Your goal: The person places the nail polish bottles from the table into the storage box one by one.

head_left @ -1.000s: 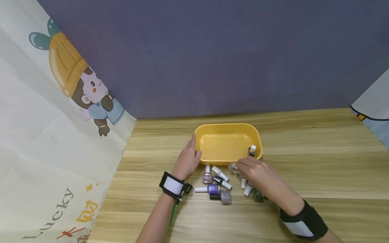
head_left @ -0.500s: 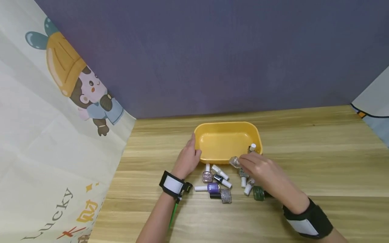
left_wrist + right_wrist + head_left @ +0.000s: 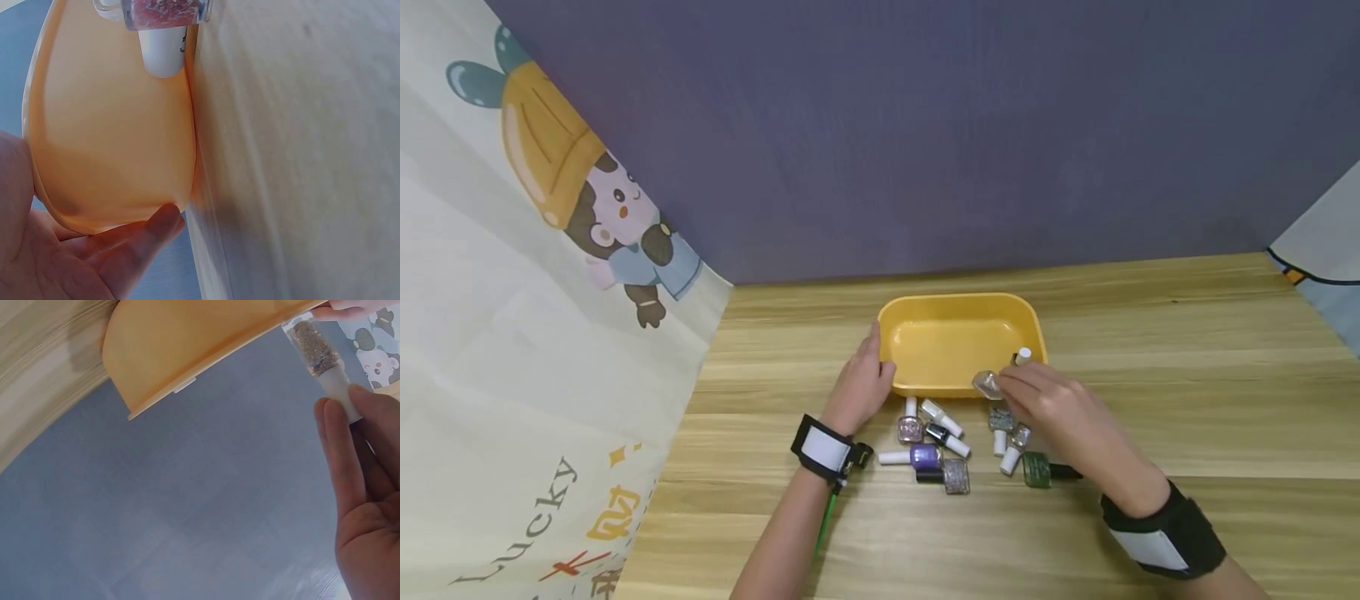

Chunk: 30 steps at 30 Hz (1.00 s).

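My left hand holds the left end of a yellow plastic bin, its fingers wrapped round that end in the left wrist view. Between thumb and fingers my right hand pinches a glittery nail polish bottle by its white cap. In the head view this clear bottle overlaps the bin's front rim near the right corner. Inside that corner stands another nail polish bottle with a white cap, partly hidden by my right hand.
Several nail polish bottles lie before the bin, among them a purple one, a silver glitter one and a green one with a black cap. A dark purple panel rises behind the wooden tabletop.
My right hand has lifted the glittery nail polish bottle up and slightly right, from before the bin to over its front rim. My left hand keeps its place on the bin.
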{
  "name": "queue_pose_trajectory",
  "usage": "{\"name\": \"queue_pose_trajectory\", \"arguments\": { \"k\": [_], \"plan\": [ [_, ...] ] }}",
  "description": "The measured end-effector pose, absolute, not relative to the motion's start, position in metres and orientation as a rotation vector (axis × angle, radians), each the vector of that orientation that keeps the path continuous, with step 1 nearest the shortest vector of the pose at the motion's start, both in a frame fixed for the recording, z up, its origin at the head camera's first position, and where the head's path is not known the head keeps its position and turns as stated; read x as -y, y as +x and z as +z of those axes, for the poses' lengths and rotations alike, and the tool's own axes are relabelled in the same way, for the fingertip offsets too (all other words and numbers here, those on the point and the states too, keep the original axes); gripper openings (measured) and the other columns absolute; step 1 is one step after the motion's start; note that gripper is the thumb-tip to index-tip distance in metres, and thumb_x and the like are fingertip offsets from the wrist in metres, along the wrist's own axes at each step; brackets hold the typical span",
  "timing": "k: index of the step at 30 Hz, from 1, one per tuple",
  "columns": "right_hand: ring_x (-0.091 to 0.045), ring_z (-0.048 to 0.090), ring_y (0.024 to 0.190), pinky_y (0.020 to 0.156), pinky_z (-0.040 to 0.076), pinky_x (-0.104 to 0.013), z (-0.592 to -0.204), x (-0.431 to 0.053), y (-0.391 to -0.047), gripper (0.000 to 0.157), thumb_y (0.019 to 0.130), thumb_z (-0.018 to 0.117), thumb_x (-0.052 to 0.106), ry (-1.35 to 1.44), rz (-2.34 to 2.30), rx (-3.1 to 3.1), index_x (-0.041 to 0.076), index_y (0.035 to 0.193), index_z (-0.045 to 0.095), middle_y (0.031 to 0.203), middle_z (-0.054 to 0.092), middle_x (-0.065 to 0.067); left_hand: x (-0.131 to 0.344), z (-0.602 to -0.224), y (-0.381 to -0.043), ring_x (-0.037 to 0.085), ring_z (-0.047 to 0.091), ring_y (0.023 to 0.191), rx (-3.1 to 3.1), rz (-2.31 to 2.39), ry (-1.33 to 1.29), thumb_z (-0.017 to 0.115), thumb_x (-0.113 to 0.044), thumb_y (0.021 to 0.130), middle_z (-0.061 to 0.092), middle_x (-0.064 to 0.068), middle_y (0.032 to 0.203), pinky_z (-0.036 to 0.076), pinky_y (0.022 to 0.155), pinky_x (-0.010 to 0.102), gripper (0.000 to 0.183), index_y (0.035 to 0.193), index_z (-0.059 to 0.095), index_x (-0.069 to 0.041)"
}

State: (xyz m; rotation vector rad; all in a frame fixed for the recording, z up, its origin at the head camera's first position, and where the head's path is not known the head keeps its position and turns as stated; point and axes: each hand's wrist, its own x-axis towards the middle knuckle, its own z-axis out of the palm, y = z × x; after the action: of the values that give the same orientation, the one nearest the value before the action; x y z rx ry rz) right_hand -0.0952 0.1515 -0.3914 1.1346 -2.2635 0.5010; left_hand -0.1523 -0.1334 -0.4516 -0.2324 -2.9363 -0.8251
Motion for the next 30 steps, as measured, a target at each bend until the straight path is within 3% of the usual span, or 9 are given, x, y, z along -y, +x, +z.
{"name": "queue_pose_trajectory", "arguments": {
  "k": [8, 24, 30],
  "plan": [
    [-0.023, 0.060, 0.091, 0.077, 0.050, -0.030, -0.392, -0.155, -0.096, 0.035, 0.069, 0.071, 0.003, 1.077, 0.512, 2.290, 0.001, 0.104, 0.065, 0.102, 0.065, -0.010, 0.133, -0.450, -0.151, 0.018, 0.050, 0.104, 2.926, -0.832, -0.237, 0.038, -0.029, 0.092, 0.030, 0.010, 0.148, 0.041, 0.094, 0.032, 0.068, 0.148, 0.004, -0.013],
    [-0.024, 0.061, 0.087, 0.073, 0.051, -0.033, -0.396, -0.162, -0.104, 0.025, 0.076, 0.067, 0.006, 0.995, 0.476, 2.314, -0.001, 0.100, 0.067, 0.098, 0.066, -0.013, 0.132, -0.449, -0.150, 0.019, 0.050, 0.106, 2.930, -0.816, -0.241, 0.038, -0.030, 0.092, 0.028, 0.009, 0.149, 0.039, 0.095, 0.032, 0.069, 0.148, 0.003, -0.013],
    [-0.023, 0.061, 0.087, 0.074, 0.051, -0.033, -0.397, -0.161, -0.105, 0.025, 0.074, 0.068, 0.006, 0.967, 0.475, 2.331, 0.000, 0.099, 0.067, 0.096, 0.066, -0.011, 0.132, -0.448, -0.150, 0.019, 0.047, 0.115, 2.934, -0.810, -0.240, 0.038, -0.029, 0.092, 0.029, 0.009, 0.149, 0.035, 0.100, 0.033, 0.068, 0.148, 0.005, -0.010]
  ]
}}
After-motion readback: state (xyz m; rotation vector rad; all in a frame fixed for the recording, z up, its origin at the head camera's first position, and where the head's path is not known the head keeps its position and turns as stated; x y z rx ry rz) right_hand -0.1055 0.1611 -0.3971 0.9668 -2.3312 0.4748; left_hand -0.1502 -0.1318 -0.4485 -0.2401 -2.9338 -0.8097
